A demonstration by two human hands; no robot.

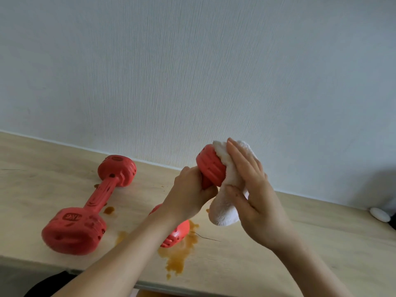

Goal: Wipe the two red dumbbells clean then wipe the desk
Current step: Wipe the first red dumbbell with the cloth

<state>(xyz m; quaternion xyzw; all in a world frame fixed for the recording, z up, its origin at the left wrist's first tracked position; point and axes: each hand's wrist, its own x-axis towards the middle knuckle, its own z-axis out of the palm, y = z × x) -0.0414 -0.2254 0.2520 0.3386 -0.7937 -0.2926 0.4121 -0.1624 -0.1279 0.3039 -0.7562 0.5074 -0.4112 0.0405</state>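
Pale, finely textured wall [192,71] fills the upper half of the head view and meets a light wooden desk [321,243] along a seam slanting from 9 o'clock down toward 3 o'clock. Brown liquid stains [175,258] spread over the desk at about 6 o'clock, with smaller spots [109,210] toward 8 o'clock, and a thin dark crack [205,237] runs out of the large stain. A small white oval object [380,214] lies on the desk at 3 o'clock, near the wall.

One red dumbbell [90,202] lies flat on the desk at 8 o'clock, its far head close to the wall and its near head close to the front edge, dark specks on its handle and heads. The second red dumbbell [211,166] is tilted up near the centre: its lower head rests on the desk in the large stain and its upper head is raised. The left hand [188,194] has its fingers curled tight round the handle just below the raised head. The right hand [252,189] presses a white cloth [222,209] against the raised head's end face, fingers straight and close together over the top, thumb lying across the cloth lower down. A loose fold of cloth hangs below the thumb.
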